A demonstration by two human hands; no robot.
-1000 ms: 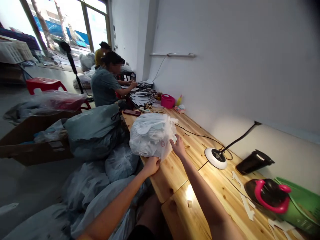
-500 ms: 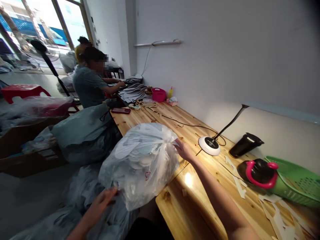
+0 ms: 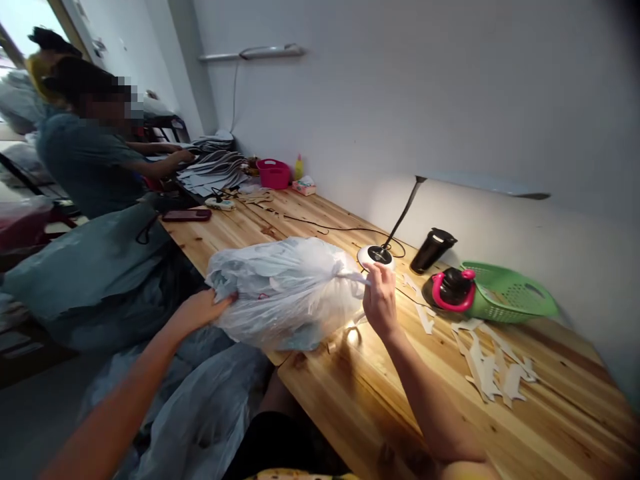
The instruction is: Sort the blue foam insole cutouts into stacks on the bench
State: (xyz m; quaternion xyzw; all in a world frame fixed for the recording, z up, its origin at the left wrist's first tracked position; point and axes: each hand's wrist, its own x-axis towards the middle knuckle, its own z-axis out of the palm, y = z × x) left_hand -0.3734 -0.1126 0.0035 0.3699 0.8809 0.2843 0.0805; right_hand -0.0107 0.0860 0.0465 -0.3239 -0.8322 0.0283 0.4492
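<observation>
A full, translucent white plastic bag (image 3: 285, 287), gathered and tied at its right end, lies across the front edge of the wooden table (image 3: 340, 407). Pale flat pieces show faintly through the film. My right hand (image 3: 381, 300) is closed around the twisted neck of the bag. At the bag's left end, my left hand (image 3: 203, 310) presses its fingers into the plastic and grips it; the fingertips are partly hidden by the film.
A desk lamp (image 3: 376, 256), black tumbler (image 3: 433, 251), black-and-pink jug (image 3: 453, 289) and green basket (image 3: 515, 300) stand by the wall, near paper scraps (image 3: 493, 367). Left are a phone (image 3: 187, 215), full bags (image 3: 85, 287) and a co-worker (image 3: 95, 147) beside stacked sheets (image 3: 215, 167).
The view has turned right. My left hand has gone from beside the bag's lower corner to gripping its left end. The bag lies flatter and further onto the table.
</observation>
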